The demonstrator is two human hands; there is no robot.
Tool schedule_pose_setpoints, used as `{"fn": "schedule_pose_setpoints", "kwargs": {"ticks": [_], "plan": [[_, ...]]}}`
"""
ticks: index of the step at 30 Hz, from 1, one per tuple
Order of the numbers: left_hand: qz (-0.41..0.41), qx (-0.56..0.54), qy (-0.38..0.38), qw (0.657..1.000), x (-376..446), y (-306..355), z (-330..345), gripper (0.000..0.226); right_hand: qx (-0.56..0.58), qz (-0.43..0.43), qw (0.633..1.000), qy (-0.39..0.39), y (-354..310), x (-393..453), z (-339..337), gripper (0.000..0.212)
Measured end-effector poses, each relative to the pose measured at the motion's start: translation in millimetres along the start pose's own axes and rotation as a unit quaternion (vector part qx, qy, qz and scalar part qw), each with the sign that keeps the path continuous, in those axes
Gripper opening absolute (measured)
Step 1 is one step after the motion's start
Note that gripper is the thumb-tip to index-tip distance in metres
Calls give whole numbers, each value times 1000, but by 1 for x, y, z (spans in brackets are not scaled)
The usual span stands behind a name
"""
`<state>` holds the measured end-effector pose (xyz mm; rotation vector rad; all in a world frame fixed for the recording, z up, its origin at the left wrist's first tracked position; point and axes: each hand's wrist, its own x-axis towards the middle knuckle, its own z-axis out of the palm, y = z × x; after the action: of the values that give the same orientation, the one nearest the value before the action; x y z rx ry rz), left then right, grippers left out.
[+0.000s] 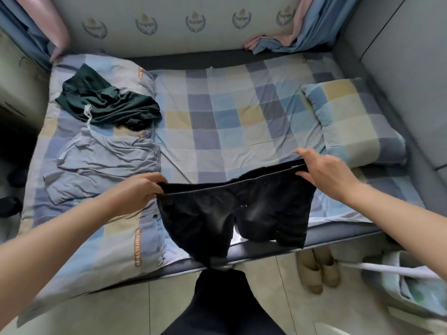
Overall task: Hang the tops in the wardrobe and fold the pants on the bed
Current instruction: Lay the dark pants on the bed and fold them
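A bed [242,112] covered in a checked sheet of blue, grey and pale yellow squares fills most of the view, and above its near edge a pair of black shorts [232,209] hangs spread out by the waistband. The shorts are dark, faded to grey in patches around the seat, with a gathered elastic waistband pulled nearly straight and two short legs drooping below it over the mattress edge. The left hand [135,192] grips the left end of the waistband, fingers curled over the fabric; the right hand [326,172] grips the right end, thumb on the near side and fingers folded behind, held slightly higher than the left. Beyond the left hand a light grey garment [104,163] lies rumpled on the sheet, and farther past it a dark green garment [108,105] with a white drawstring [88,114] sits bunched on a pillow. Beyond the right hand rests a checked pillow [353,119]. Below the right hand, on the tiled floor, stands a pair of beige slippers [319,269].
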<state>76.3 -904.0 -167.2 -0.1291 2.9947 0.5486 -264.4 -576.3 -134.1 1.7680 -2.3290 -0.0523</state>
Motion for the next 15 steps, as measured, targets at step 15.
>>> {"fn": "schedule_pose_setpoints", "kwargs": {"ticks": [15], "plan": [[-288,-471,-55,832,20,-42,25,26,416,227,850,-229,-3,1,37,14]]}}
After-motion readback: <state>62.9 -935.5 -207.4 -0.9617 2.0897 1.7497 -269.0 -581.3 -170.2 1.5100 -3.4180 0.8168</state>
